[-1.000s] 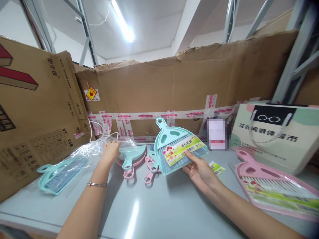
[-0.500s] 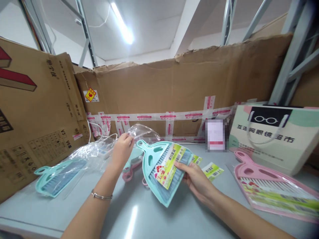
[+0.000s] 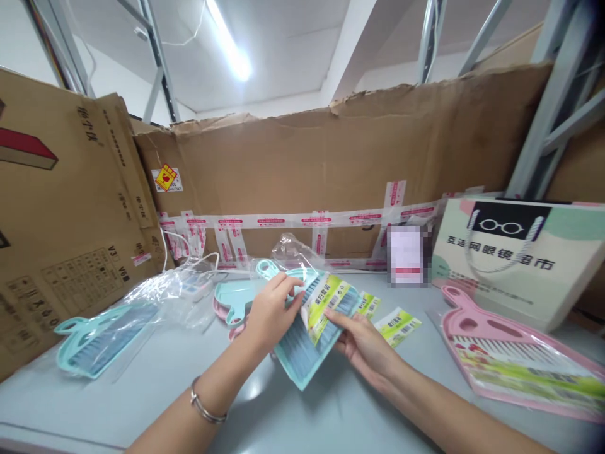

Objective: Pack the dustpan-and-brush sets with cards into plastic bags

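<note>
A teal dustpan-and-brush set (image 3: 302, 343) with a green and yellow label is held over the grey table (image 3: 331, 410) by both hands. My left hand (image 3: 269, 312) is closed over its handle end and pinches a clear plastic bag (image 3: 295, 249) against it. From below, my right hand (image 3: 362, 340) grips the set's wide end, with the thumb on the label.
A bagged teal set (image 3: 101, 337) lies at the left, a bagged pink set (image 3: 510, 356) at the right. More teal and pink dustpans (image 3: 231, 299) and loose labels (image 3: 397, 325) lie behind. Cardboard walls (image 3: 331, 157) and a paper bag (image 3: 515, 252) ring the table.
My left hand lifted the clear bag from the table and came right onto the set's handle. My right hand lowered and turned the teal set toward me.
</note>
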Demonstrator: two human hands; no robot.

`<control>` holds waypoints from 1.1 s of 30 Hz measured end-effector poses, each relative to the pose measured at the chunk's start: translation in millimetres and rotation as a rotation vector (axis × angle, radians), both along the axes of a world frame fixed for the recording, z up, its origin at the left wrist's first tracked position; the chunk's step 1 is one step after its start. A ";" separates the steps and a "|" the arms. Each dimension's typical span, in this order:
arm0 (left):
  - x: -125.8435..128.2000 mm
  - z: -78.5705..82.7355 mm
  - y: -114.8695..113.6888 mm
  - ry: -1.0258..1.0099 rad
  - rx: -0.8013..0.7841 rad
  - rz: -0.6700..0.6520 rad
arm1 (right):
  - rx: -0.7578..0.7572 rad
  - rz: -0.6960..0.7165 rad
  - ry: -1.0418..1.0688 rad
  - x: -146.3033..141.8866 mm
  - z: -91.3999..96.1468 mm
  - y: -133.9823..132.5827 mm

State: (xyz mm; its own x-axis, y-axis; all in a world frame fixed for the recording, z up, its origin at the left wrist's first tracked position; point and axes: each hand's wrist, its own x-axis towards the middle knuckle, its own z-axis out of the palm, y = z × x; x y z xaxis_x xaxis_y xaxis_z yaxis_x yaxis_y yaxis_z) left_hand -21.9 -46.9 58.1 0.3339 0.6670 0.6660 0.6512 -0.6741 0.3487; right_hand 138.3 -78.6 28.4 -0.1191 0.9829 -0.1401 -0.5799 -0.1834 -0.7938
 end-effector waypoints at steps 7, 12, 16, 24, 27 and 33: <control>-3.2 7.2 0.3 -0.155 -0.077 0.045 | 0.000 0.104 -0.034 -3.5 3.2 -7.4; -4.0 7.2 -1.8 0.009 -0.023 -0.039 | -0.027 0.118 -0.041 -3.7 5.8 -10.8; -4.0 5.0 -5.1 0.232 0.050 -0.146 | -0.037 0.043 0.030 -1.4 7.7 -6.9; -11.8 15.0 -4.5 0.271 0.276 -0.087 | -0.009 -0.168 0.198 8.1 12.3 2.5; -8.0 10.4 -8.6 0.327 0.431 -0.020 | -0.003 -0.209 0.224 7.3 11.7 3.7; 5.4 3.3 -19.6 0.355 0.477 -0.219 | 0.005 -0.280 0.266 8.9 7.2 8.4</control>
